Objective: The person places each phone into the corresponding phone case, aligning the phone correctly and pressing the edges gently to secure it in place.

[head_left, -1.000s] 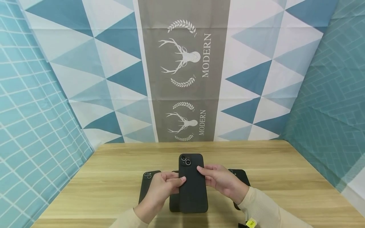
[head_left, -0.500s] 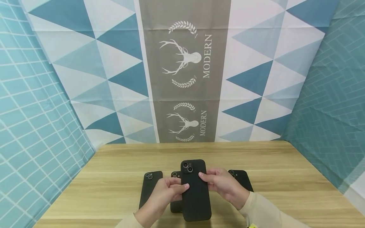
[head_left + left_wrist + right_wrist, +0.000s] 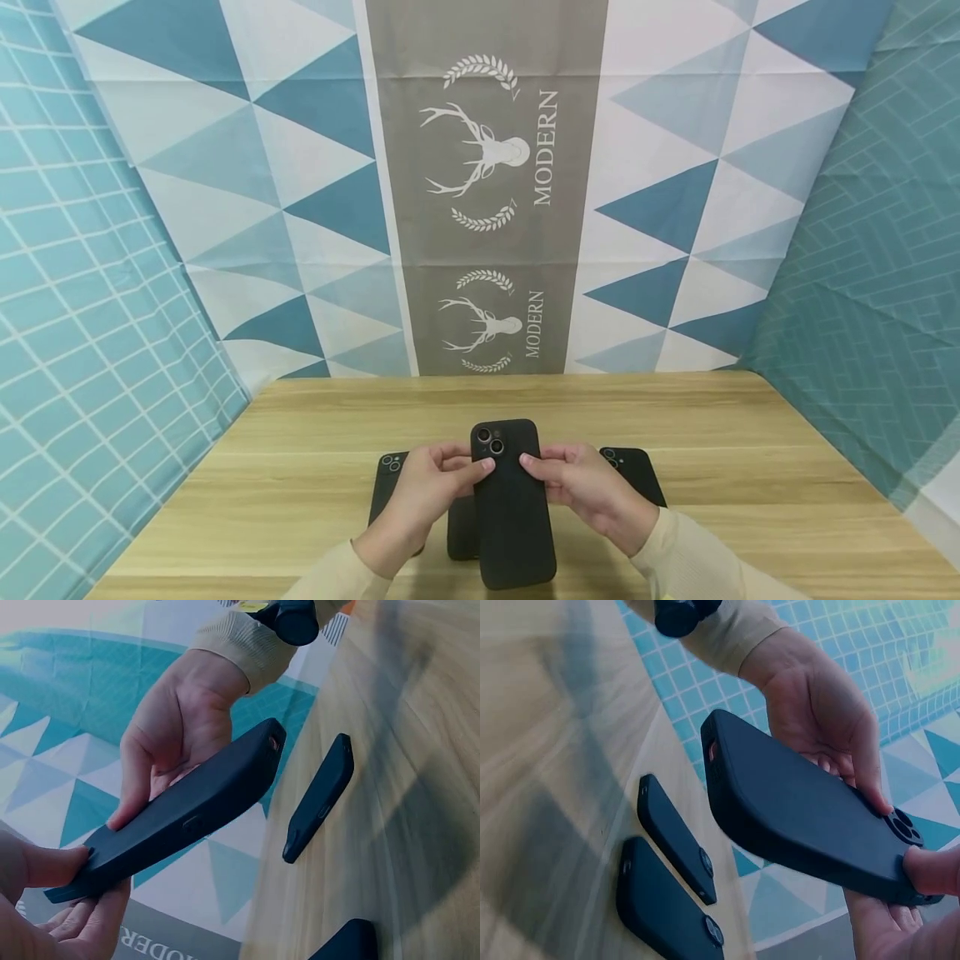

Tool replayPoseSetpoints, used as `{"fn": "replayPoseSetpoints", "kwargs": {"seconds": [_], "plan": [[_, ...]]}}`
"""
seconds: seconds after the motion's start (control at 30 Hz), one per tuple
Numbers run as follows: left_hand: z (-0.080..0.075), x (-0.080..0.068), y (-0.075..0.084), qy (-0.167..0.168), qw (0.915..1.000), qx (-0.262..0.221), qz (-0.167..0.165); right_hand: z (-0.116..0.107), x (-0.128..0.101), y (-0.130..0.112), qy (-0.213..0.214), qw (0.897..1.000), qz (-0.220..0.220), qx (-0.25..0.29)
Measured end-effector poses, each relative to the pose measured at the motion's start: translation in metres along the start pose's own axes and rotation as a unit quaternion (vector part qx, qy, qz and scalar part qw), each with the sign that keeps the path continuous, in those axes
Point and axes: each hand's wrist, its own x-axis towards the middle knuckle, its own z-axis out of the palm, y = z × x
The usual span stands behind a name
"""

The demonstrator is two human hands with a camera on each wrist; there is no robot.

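Gripping a matte black phone case [image 3: 512,508] above the wooden table [image 3: 750,467], the left hand [image 3: 420,496] and right hand [image 3: 588,492] are pinching its upper edges, thumbs beside the camera cutout. Three more black cases are lying beneath: one left [image 3: 386,487], one under it [image 3: 461,533], one right [image 3: 637,475]; bare tabletop is stretching beyond.

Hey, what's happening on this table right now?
A person holds a black phone case above a wooden table, camera cutouts facing up. The left hand and right hand each pinch it near the camera end. Three more black phone cases lie flat beneath: one left, one partly hidden under the held case, one right.
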Motion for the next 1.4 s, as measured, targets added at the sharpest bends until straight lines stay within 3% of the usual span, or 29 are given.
{"fn": "replayPoseSetpoints", "kwargs": {"seconds": [0.47,0.7,1.03,1.2,1.4], "plan": [[0.0,-0.003,-0.004,0.034,0.9993,0.016,0.007,0.001,0.002,-0.008,-0.028,0.999,0.035,-0.01],[0.0,-0.004,-0.005,0.009,0.9999,-0.006,0.01,0.001,0.006,-0.015,0.007,0.999,0.024,-0.027],[-0.002,-0.005,-0.007,-0.031,0.9992,-0.026,0.002,0.003,0.006,-0.007,0.038,0.999,0.003,-0.029],[-0.003,-0.006,-0.008,-0.048,0.9988,-0.009,0.004,0.003,0.005,-0.004,0.045,0.999,0.008,-0.016],[-0.004,-0.006,-0.002,-0.03,0.9992,0.02,0.015,0.004,0.003,-0.003,0.028,1.0,0.004,0.001]]}}
